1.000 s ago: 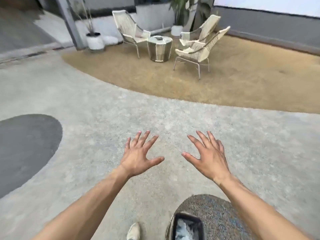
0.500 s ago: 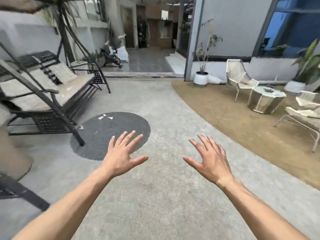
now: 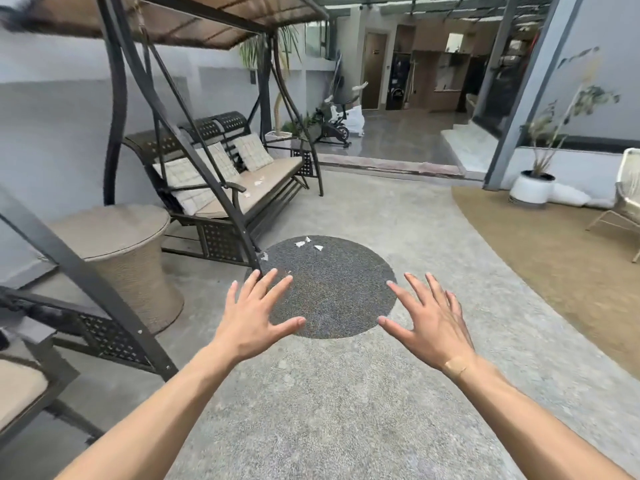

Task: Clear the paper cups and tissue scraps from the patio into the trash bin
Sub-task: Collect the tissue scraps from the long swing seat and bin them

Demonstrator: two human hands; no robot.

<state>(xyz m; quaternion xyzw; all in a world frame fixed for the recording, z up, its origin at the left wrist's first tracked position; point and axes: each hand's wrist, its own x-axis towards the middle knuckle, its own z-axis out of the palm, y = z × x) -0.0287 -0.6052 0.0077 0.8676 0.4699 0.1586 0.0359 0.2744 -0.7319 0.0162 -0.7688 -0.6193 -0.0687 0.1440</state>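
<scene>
Wicker side table [image 3: 114,233] and swing bench [image 3: 225,181] crowd my left; scraps lie on its seat cushion [image 3: 258,182]. My left hand [image 3: 254,318] and right hand [image 3: 429,327] hover spread, empty. I judge I'm still searching: 3 tissue scraps [image 3: 306,243] lie ahead on the dark circle [image 3: 332,289], open concrete around. No cups or bin visible.

The view has swung left: the swing bench [image 3: 242,181] now fills the left side, the dark circle [image 3: 329,289] sits centred, and what look like tissue scraps [image 3: 306,243] appear nearer.
</scene>
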